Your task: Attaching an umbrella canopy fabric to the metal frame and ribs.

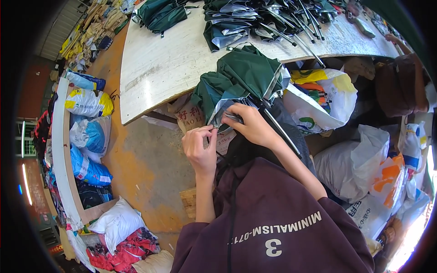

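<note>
A dark green umbrella (251, 69) with a silver lining lies partly folded over the table's near edge, close to my body. Its dark metal shaft (281, 127) slants down to the right across my lap. My right hand (251, 125) is closed on the canopy's silver edge, fingers curled around the cloth and a metal rib. Just left of it, my left hand (199, 148) pinches the lowest corner of the canopy between thumb and forefinger. A thin dark bit shows at those fingertips, too small to name.
Piled umbrellas (236, 20) cover the back of the white table (154, 68), with another green one (161, 16) at far left. An open white-and-yellow sack (318, 102) stands right of my knees, plastic bags (353, 159) beyond. Stuffed bags (88, 136) line a frame at left. At far right is another person's arm (398, 43).
</note>
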The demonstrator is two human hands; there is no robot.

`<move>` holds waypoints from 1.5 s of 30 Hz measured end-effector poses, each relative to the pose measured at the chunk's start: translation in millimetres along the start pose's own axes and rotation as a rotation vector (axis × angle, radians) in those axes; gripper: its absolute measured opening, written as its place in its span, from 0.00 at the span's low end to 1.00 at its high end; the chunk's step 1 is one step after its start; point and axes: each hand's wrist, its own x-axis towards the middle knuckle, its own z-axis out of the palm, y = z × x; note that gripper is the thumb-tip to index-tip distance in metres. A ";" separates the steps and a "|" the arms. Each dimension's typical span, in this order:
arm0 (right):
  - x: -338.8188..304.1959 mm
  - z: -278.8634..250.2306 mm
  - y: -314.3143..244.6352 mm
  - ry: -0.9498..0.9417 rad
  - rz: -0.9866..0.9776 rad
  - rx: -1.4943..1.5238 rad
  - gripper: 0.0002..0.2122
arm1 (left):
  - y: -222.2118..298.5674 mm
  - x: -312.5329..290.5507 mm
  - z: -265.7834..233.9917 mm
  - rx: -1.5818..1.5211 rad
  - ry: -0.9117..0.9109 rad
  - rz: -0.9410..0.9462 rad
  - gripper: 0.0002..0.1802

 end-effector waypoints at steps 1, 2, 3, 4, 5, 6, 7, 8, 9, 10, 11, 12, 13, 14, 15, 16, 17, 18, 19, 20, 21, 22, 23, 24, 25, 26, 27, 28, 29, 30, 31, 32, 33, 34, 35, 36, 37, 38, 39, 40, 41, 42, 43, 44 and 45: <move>-1.6 -2.2 -1.2 0.000 0.000 0.000 0.06 | 0.2 0.2 -0.1 0.000 0.000 0.000 0.16; -3.9 -4.5 -4.0 -0.011 -0.008 0.027 0.07 | 0.6 0.2 -0.3 0.002 -0.002 -0.004 0.16; -6.2 -6.6 -7.2 -0.021 -0.016 0.055 0.07 | 0.9 0.1 -0.5 0.004 -0.003 -0.009 0.16; -8.1 -8.3 -9.7 -0.033 -0.024 0.082 0.08 | 1.0 0.0 -0.7 0.007 -0.004 -0.013 0.16; -9.0 -9.3 -10.5 -0.044 -0.033 0.109 0.09 | 0.9 -0.1 -1.0 0.009 -0.004 -0.018 0.16; -9.2 -10.0 -8.5 -0.043 -0.032 0.110 0.09 | 0.9 0.0 -1.0 0.009 -0.005 -0.017 0.16; -8.5 -9.9 -4.2 -0.082 -0.028 0.155 0.09 | 0.7 0.0 -0.9 0.009 -0.008 -0.015 0.16; -7.2 -9.2 1.3 -0.122 -0.024 0.200 0.09 | 0.4 0.0 -0.9 0.010 -0.010 -0.014 0.16; -5.7 -8.4 6.8 -0.161 -0.021 0.245 0.09 | 0.1 0.0 -0.9 0.011 -0.012 -0.013 0.16; -4.4 -7.7 11.2 -0.201 -0.017 0.289 0.10 | 0.0 0.2 -0.8 0.012 -0.013 -0.012 0.16; -3.6 -6.7 14.6 -0.201 -0.018 0.290 0.10 | 0.1 0.4 -1.0 0.012 -0.013 -0.011 0.16; -2.5 -5.8 17.3 -0.215 -0.023 0.328 0.09 | 0.5 0.7 -1.2 0.011 -0.013 -0.010 0.16; -1.6 -5.0 20.1 -0.229 -0.027 0.367 0.09 | 0.9 1.0 -1.3 0.009 -0.013 -0.010 0.16; -1.0 -4.4 23.0 -0.243 -0.031 0.406 0.08 | 1.4 1.3 -1.2 0.007 -0.013 -0.009 0.16; -0.8 -4.2 25.5 -0.256 -0.035 0.444 0.08 | 1.6 1.6 -0.9 0.005 -0.014 -0.009 0.15; -0.3 -4.4 25.1 -0.257 -0.035 0.444 0.08 | 1.5 1.5 -0.9 0.006 -0.014 -0.009 0.15; 0.2 -5.1 24.1 -0.262 -0.030 0.448 0.07 | 1.5 1.5 -0.8 0.006 -0.011 -0.007 0.15; 0.5 -5.8 22.8 -0.267 -0.024 0.452 0.07 | 1.4 1.5 -0.7 0.006 -0.009 -0.005 0.15; 0.8 -6.4 21.8 -0.272 -0.019 0.455 0.06 | 1.4 1.4 -0.5 0.007 -0.007 -0.002 0.15; 0.8 -6.5 21.4 -0.276 -0.013 0.459 0.06 | 1.4 1.3 -0.5 0.007 -0.005 0.000 0.15; 0.9 -6.4 21.4 -0.276 -0.014 0.459 0.06 | 1.6 1.8 -0.3 0.007 -0.005 0.001 0.15; 0.7 -5.9 21.4 -0.255 -0.024 0.463 0.06 | 2.0 2.3 -0.3 0.008 -0.006 0.003 0.15; 0.4 -5.2 21.3 -0.235 -0.035 0.467 0.06 | 2.4 2.8 -0.4 0.009 -0.008 0.006 0.15; 0.1 -4.6 21.3 -0.214 -0.046 0.471 0.06 | 2.8 3.3 -0.6 0.010 -0.009 0.008 0.15; 0.1 -4.4 21.3 -0.194 -0.057 0.476 0.06 | 3.0 3.6 -0.6 0.011 -0.011 0.010 0.15; 0.2 -4.8 20.9 -0.194 -0.057 0.476 0.06 | 3.1 3.5 -0.7 0.011 -0.010 0.010 0.15; 0.4 -5.9 19.8 -0.203 -0.050 0.459 0.06 | 3.1 3.4 -0.7 0.011 -0.009 0.011 0.15; 0.4 -7.2 18.4 -0.212 -0.043 0.442 0.06 | 3.0 3.3 -0.8 0.011 -0.008 0.012 0.15; 0.4 -8.6 17.1 -0.221 -0.035 0.425 0.06 | 3.0 3.2 -0.9 0.011 -0.007 0.012 0.15; 0.4 -9.7 16.2 -0.230 -0.028 0.408 0.06 | 2.9 3.1 -0.9 0.011 -0.006 0.013 0.15; 0.3 -10.3 15.3 -0.231 -0.030 0.410 0.06 | 3.0 3.6 -1.6 0.014 -0.006 0.014 0.15; 0.0 -11.0 14.6 -0.230 -0.015 0.434 0.06 | 3.4 4.1 -2.2 0.019 -0.003 0.015 0.15; -0.6 -11.9 14.1 -0.229 0.001 0.459 0.06 | 4.0 4.6 -2.7 0.025 -0.001 0.017 0.16; -1.2 -13.0 13.7 -0.227 0.016 0.484 0.06 | 4.6 5.3 -3.4 0.031 0.002 0.019 0.16; -1.7 -14.5 13.1 -0.226 0.031 0.508 0.07 | 4.8 6.2 -4.3 0.037 0.005 0.021 0.16; -2.7 -15.6 13.7 -0.228 0.032 0.511 0.07 | 3.8 6.2 -5.5 0.040 0.004 0.019 0.16; -3.3 -17.4 14.4 -0.211 0.026 0.517 0.07 | 1.8 7.1 -7.3 0.046 0.009 0.010 0.15; -4.0 -19.9 15.3 -0.194 0.020 0.523 0.07 | -0.8 8.7 -9.2 0.051 0.013 0.000 0.15; -5.3 -23.1 16.1 -0.175 0.015 0.529 0.08 | -3.4 10.2 -11.0 0.056 0.018 -0.008 0.14; -7.6 -26.8 16.8 -0.156 0.010 0.534 0.08 | -5.4 11.2 -12.3 0.060 0.022 -0.017 0.14; -10.9 -31.8 15.0 -0.157 0.012 0.534 0.08 | -7.0 11.3 -14.6 0.060 0.021 -0.019 0.14; -15.3 -39.3 11.5 -0.161 0.026 0.439 0.09 | -8.7 11.5 -16.6 0.070 0.021 -0.023 0.14; -20.5 -48.0 8.1 -0.161 0.041 0.344 0.10 | -10.5 12.3 -18.0 0.078 0.019 -0.025 0.14; -26.4 -56.7 6.2 -0.160 0.057 0.249 0.10 | -12.1 12.9 -18.7 0.084 0.018 -0.026 0.14; -32.9 -64.3 7.4 -0.159 0.073 0.153 0.11 | -13.1 13.1 -18.7 0.090 0.016 -0.027 0.14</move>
